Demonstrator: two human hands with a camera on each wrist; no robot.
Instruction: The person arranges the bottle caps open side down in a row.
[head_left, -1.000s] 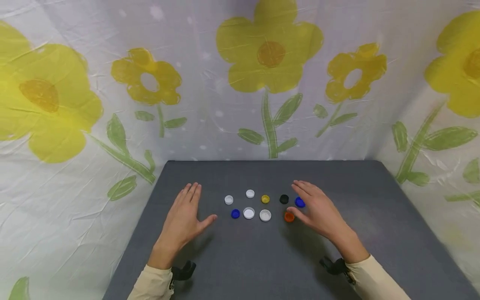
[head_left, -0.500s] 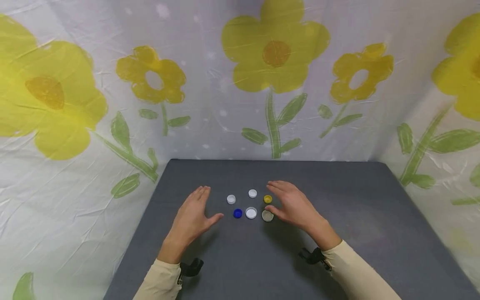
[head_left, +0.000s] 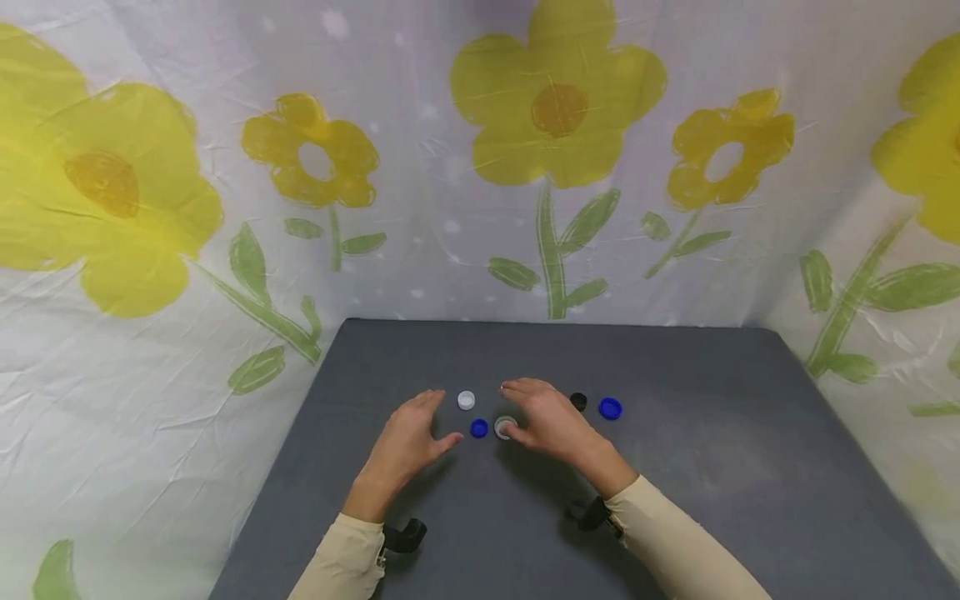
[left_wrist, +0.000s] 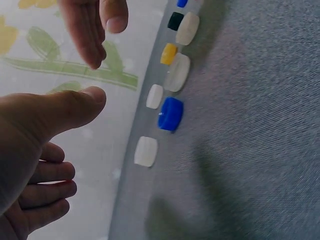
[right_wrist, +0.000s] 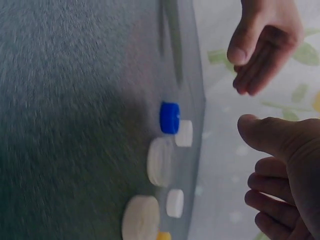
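Observation:
Both hands are held over the table above a group of plastic bottle caps, fingers fairly straight and thumbs apart. My left hand [head_left: 408,437] is left of a small white cap [head_left: 466,401] and a blue cap [head_left: 478,428], holding nothing. My right hand [head_left: 553,423] hovers over the middle of the group, its thumb overlapping a larger white cap [head_left: 506,427] in the head view. It also holds nothing and hides several caps there. A yellow cap [left_wrist: 168,53] and another large white cap [left_wrist: 188,28] show in the left wrist view.
Right of the right hand lie a black cap [head_left: 578,402] and a second blue cap [head_left: 611,408]. The dark grey table [head_left: 720,500] ends at a flower-printed curtain [head_left: 427,208] behind and at both sides. Each wrist wears a black camera mount [head_left: 405,536].
My right hand has moved left across the caps, uncovering the black and right-hand blue ones and covering the yellow one. The left hand has shifted slightly right. The caps keep their places.

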